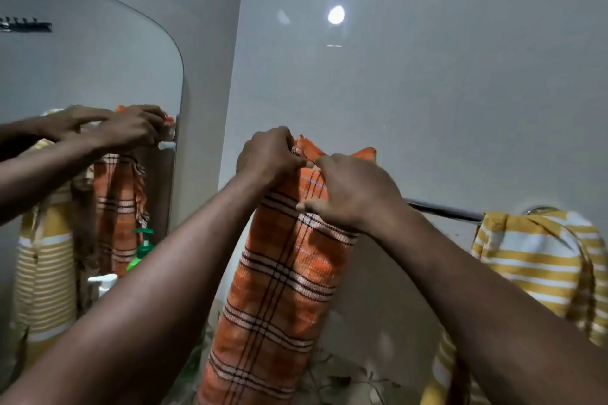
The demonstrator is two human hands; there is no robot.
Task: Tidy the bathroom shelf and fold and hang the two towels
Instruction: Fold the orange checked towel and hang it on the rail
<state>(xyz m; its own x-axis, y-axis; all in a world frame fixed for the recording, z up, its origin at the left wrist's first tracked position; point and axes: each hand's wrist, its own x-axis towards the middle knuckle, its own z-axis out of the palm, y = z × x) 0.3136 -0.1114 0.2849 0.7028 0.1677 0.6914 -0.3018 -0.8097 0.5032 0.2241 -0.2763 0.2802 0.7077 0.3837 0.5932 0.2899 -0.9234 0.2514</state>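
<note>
Forearms (184,289) cover rail (444,210); left hand (268,154), right hand (355,194) pinch orange towel (279,289)

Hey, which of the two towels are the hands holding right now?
The orange plaid cloth towel, gripped at its top edge by the left hand and right hand. The yellow-and-white striped towel hangs untouched on the metal rail to the right.

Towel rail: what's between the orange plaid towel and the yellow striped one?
Head view: bare towel rail between orange plaid towel and yellow striped towel; nothing hangs there.
</note>
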